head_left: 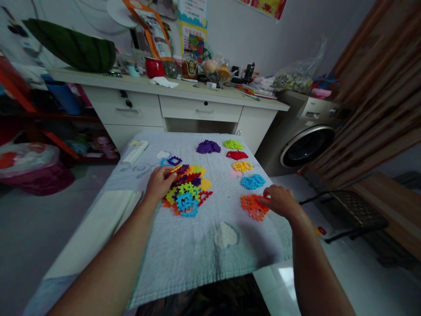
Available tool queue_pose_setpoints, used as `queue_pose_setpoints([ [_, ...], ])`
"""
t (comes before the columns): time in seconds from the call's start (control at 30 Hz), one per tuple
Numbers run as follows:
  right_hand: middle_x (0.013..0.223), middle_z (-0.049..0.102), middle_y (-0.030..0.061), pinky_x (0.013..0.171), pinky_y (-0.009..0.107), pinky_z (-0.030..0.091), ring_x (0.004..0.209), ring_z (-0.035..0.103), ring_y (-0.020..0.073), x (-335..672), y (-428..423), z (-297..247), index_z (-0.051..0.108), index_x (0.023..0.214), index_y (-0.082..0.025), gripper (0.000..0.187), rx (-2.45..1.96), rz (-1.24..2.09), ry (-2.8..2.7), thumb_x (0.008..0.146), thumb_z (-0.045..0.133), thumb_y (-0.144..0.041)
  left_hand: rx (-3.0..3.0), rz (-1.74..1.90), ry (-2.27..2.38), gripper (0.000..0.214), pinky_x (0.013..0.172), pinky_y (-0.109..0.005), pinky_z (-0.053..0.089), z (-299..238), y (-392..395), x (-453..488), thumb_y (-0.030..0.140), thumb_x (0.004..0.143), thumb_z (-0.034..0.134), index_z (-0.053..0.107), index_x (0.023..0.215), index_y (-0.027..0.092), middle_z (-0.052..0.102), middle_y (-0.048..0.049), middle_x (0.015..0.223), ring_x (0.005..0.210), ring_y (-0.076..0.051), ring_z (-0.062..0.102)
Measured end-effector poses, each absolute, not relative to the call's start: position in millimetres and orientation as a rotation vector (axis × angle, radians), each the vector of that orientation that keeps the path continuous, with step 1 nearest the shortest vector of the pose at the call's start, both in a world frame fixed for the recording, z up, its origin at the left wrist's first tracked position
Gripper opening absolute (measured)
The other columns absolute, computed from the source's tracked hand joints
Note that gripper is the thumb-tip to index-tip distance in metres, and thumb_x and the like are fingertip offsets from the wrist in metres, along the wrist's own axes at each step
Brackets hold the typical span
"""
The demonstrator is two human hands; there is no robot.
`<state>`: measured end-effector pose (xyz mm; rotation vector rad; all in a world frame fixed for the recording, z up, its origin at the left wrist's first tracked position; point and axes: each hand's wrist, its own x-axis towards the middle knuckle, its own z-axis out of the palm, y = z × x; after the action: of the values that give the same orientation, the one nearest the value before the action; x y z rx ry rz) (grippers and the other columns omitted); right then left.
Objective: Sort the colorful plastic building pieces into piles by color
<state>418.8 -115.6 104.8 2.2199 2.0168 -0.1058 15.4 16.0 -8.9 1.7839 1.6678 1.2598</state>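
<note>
A mixed pile of toothed plastic building pieces (189,188) in several colours lies left of centre on the cloth-covered table. My left hand (158,183) is at the pile's left edge, its thumb and fingers closed on a yellow piece (176,168). On the right, my right hand (281,201) reaches over a group of orange pieces (255,208), fingers closed at the edge of an orange one, partly hidden by them. Sorted by colour beyond it are blue pieces (252,181), yellow pieces (242,166), red pieces (237,155), green pieces (233,144) and purple pieces (208,146).
A long white box (135,152) lies at the table's far left, on the pale cloth (204,254). Behind stands a white cabinet (204,109) crowded with a cut watermelon (75,48), jars and bags. A washing machine (296,136) and a metal-framed chair (355,215) are on the right.
</note>
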Motion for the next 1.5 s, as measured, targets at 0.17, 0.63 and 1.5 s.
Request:
queue_pose_setpoints([
  [0.17,0.095,0.07,0.0125,0.076,0.036,0.04,0.087,0.063,0.0253,414.1,-115.1,105.1,0.07,0.09,-0.018,0.028,2.199,-0.199,1.994,0.087,0.057,-0.043,1.804,1.245,1.672,0.033,0.091,-0.036,0.051,-11.1,17.7,14.0,0.041,0.078,0.06,0.066,0.103,0.021,0.063,-0.0061,0.104,0.095,-0.022,0.063],
  [0.63,0.106,0.067,0.0128,0.085,0.031,0.043,0.098,0.062,0.0231,365.8,-95.2,114.5,0.068,0.105,-0.015,0.028,2.106,-0.219,2.352,0.089,0.057,-0.035,1.84,1.243,1.657,0.032,0.093,-0.038,0.049,-7.6,16.6,14.3,0.042,0.079,0.057,0.066,0.101,0.02,0.064,-0.0067,0.105,0.098,-0.023,0.062],
  [1.5,0.1,0.068,0.0083,0.083,0.025,0.04,0.092,0.059,0.0166,241.2,2.2,61.7,0.068,0.099,-0.016,0.025,1.792,-0.475,2.877,0.084,0.05,-0.009,1.819,1.274,1.646,0.028,0.091,-0.038,0.049,0.2,12.7,17.7,0.04,0.081,0.054,0.066,0.097,0.021,0.065,-0.0064,0.102,0.097,-0.022,0.062],
])
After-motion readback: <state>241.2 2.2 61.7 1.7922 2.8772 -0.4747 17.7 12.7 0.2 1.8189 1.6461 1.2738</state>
